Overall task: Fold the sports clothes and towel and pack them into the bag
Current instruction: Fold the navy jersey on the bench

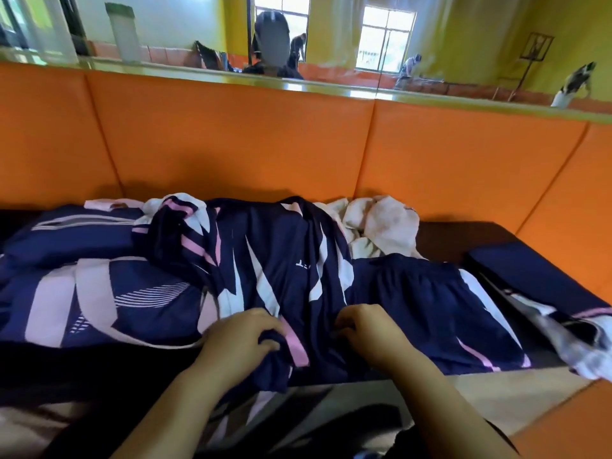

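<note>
The left hand (238, 339) is closed on the near edge of the navy jersey (281, 260), its fingers curled round a bunch of cloth beside a pink band. Just to the right, the right hand (364, 329) has its fingers bent down into the same jersey and grips a fold of it. The two hands are near each other but apart.

The jersey, striped in white and pink, lies crumpled across the dark seat (463, 236), with its near edge hanging over the front. Navy shorts (430, 303) lie flat against its right side. A pale crumpled towel (381, 226) sits behind them by the orange backrest (231, 137). The navy and pink bag (82, 293) lies to the left, touching the jersey. A folded navy garment (530, 276) rests at the far right.
</note>
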Demonstrator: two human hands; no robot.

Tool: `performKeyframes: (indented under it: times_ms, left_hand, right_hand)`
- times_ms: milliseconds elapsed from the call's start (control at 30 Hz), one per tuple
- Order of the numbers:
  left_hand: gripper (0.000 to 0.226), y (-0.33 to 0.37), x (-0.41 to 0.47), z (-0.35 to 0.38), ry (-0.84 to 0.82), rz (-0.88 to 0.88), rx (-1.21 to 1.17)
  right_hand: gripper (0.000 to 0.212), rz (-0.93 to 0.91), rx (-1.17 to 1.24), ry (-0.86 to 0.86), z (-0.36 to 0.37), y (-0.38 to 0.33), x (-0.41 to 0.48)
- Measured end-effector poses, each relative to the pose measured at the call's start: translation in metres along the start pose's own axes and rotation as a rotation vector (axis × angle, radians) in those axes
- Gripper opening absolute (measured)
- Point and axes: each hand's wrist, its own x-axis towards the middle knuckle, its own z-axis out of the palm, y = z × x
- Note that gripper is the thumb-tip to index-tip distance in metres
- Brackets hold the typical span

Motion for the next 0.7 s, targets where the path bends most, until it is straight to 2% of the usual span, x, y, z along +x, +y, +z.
performKeyframes:
  times_ms: [67, 167, 267, 367, 467, 600, 700]
  left_hand:
    - [0.02, -0.009, -0.005, -0.006, 0.055, -0.015, -0.014]
    - [0.023, -0.024, -0.011, -0.02, 0.203, -0.041, -0.045]
    - [0.028, -0.035, -0.016, -0.036, 0.337, -0.068, -0.018]
    - [0.032, -0.044, -0.018, -0.044, 0.366, -0.089, 0.002]
    - [0.038, -0.044, -0.016, -0.038, 0.399, -0.092, 0.029]
    - [0.049, -0.024, -0.013, -0.022, 0.503, -0.046, 0.065]
    - [0.043, -0.01, -0.013, -0.01, 0.363, 0.112, 0.017]
  right_hand:
    - [0.008, 0.028, 0.201, 0.058, -0.005, 0.0, -0.005]
    - [0.014, 0.076, 0.451, 0.295, -0.02, 0.005, -0.013]
    - [0.008, 0.153, 0.575, 0.588, -0.035, 0.017, -0.022]
    - [0.007, 0.261, 0.666, 0.768, -0.044, 0.029, -0.026]
    - [0.009, 0.293, 0.615, 0.78, -0.045, 0.034, -0.026]
    - [0.017, 0.19, 0.222, 0.862, -0.021, 0.027, -0.026]
    - [0.015, -0.005, 0.103, 0.912, -0.004, 0.002, -0.028]
